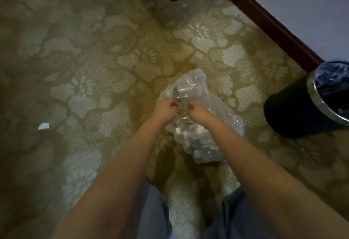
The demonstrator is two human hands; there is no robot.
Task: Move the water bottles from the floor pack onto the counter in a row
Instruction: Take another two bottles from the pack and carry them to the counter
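My left hand (166, 109) and right hand (198, 113) pinch the pack (198, 125) wrap mid-floor; film's thin, slippery, bottles likely heavy.

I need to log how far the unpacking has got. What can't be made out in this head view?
- Bottle count in the plastic pack: blurred wrap and both forearms hide it.
- What the left hand and right hand pinch: wrap or a bottle, too blurred to tell.
- The counter: outside the view.
- Black bin: cut off by the right edge, contents unclear.
- Small pale scrap on the carpet: too small to identify.
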